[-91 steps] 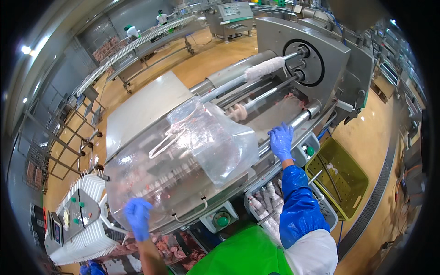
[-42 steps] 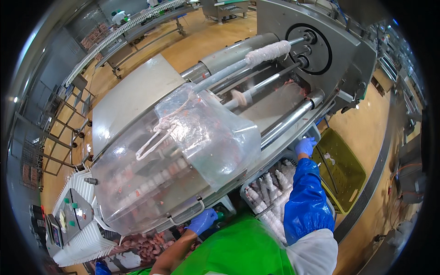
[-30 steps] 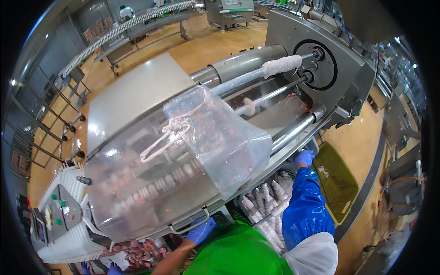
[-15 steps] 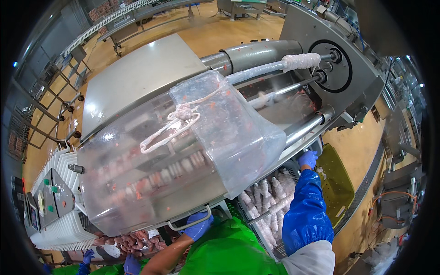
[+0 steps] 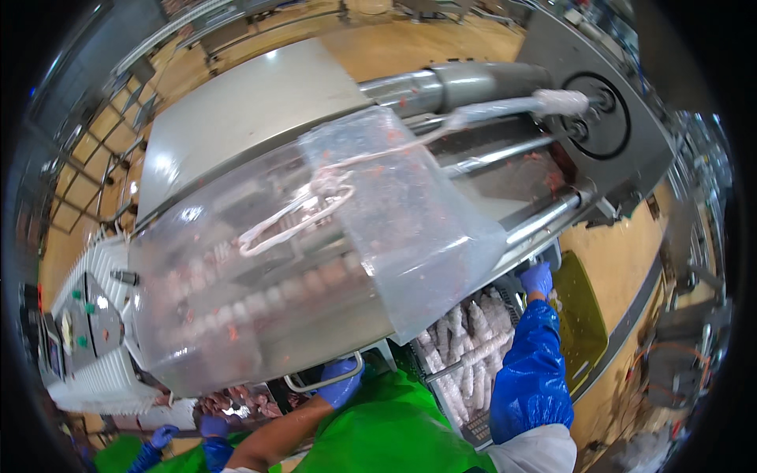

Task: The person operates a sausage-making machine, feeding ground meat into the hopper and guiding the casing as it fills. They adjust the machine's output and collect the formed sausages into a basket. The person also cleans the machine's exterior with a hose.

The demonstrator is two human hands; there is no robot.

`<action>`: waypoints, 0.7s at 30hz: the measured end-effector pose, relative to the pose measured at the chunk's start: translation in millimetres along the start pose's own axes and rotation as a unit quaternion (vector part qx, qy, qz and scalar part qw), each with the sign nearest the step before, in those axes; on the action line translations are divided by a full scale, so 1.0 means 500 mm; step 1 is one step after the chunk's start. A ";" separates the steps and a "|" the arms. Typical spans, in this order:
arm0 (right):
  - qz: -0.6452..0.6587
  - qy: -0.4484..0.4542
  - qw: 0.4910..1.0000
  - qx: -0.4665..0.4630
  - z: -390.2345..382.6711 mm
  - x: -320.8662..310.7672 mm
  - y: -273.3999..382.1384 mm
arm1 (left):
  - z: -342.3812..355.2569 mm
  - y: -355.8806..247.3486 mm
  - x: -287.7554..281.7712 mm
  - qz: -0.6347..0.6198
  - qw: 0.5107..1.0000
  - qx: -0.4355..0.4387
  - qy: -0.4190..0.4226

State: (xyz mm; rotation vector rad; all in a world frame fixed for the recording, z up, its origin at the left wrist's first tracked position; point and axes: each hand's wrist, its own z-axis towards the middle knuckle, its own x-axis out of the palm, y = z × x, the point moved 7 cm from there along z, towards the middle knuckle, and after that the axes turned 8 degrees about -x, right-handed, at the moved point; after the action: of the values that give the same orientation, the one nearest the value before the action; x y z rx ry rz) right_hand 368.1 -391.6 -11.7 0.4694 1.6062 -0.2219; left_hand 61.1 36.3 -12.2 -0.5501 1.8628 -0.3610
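Lower centre, the blue-gloved left hand (image 5: 341, 384) sits behind a curved metal handle (image 5: 303, 389), below the mid-frame clear plastic cover (image 5: 260, 270), likely a guard. The blue-gloved right hand (image 5: 536, 279), right of centre, is at a grey housing (image 5: 554, 255); I cannot tell either's grip.

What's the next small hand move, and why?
I'd probably hold the left hand and right hand low, away from the upper rod: a white strand trails from the clear cover toward it, so reaching in could risk a snag.
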 end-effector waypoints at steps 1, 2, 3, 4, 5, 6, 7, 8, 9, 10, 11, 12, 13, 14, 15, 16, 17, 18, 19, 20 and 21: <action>-0.006 -0.010 1.000 -0.016 -0.001 -0.005 0.014 | 0.000 0.002 -0.010 -0.045 0.999 -0.025 0.005; -0.047 -0.013 0.997 -0.062 0.069 0.064 -0.072 | 0.002 -0.027 -0.031 -0.007 0.997 0.053 -0.050; -0.093 -0.024 0.990 -0.103 0.129 0.116 -0.169 | 0.005 -0.036 -0.030 -0.022 0.993 0.084 -0.074; -0.022 -0.026 0.992 -0.118 0.067 0.078 -0.010 | 0.003 -0.006 -0.014 -0.019 0.991 0.036 -0.124; -0.209 0.054 0.939 -0.267 0.092 0.116 -0.033 | 0.005 -0.001 -0.011 -0.023 0.986 0.044 -0.159; -0.356 0.081 0.827 -0.427 0.105 0.159 -0.064 | 0.014 0.002 0.001 -0.053 0.985 0.042 -0.159; -0.313 0.056 0.846 -0.428 0.103 0.148 -0.064 | 0.016 0.009 0.013 -0.074 0.983 0.025 -0.167; -0.199 0.040 0.907 -0.369 0.092 0.127 -0.041 | 0.006 0.025 0.008 -0.117 0.974 -0.020 -0.191; -0.123 0.029 0.933 -0.337 0.073 0.105 -0.015 | -0.003 0.031 0.003 -0.165 0.962 -0.050 -0.214; -0.098 0.024 0.936 -0.338 0.056 0.091 0.008 | -0.009 0.034 -0.006 -0.215 0.945 -0.069 -0.237; -0.088 0.007 0.944 -0.319 0.062 0.070 -0.014 | -0.005 0.027 -0.016 -0.266 0.929 -0.063 -0.251; -0.100 0.007 0.939 -0.328 0.068 0.083 0.004 | -0.011 0.030 -0.019 -0.303 0.918 -0.081 -0.245; -0.109 0.000 0.944 -0.311 0.064 0.078 -0.030 | -0.001 0.024 -0.024 -0.337 0.910 -0.081 -0.226; -0.118 -0.002 0.941 -0.318 0.070 0.078 -0.017 | -0.002 0.028 -0.018 -0.361 0.903 -0.119 -0.200; -0.122 -0.005 0.938 -0.325 0.074 0.086 -0.001 | 0.003 0.031 -0.005 -0.329 0.916 -0.115 -0.200; -0.127 -0.007 0.938 -0.322 0.070 0.084 -0.010 | 0.016 0.028 0.005 -0.296 0.931 -0.102 -0.190; -0.131 -0.011 0.940 -0.316 0.068 0.079 -0.025 | 0.031 0.026 0.013 -0.262 0.944 -0.084 -0.179; -0.137 -0.010 0.934 -0.330 0.073 0.085 -0.001 | 0.030 0.030 0.020 -0.252 0.941 -0.074 -0.214; -0.141 -0.008 0.929 -0.342 0.077 0.090 0.018 | 0.030 0.031 0.030 -0.227 0.941 -0.072 -0.239; -0.144 -0.009 0.924 -0.354 0.082 0.092 0.036 | 0.028 0.032 0.042 -0.202 0.941 -0.072 -0.263; -0.146 -0.011 0.921 -0.362 0.079 0.095 0.046 | 0.030 0.033 0.053 -0.159 0.944 -0.077 -0.278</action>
State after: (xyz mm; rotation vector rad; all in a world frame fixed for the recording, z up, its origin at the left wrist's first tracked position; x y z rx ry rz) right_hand 412.4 -379.6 -59.3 -0.3458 1.6011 0.1510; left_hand 64.3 36.1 -46.8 -0.9566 1.2614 -0.2375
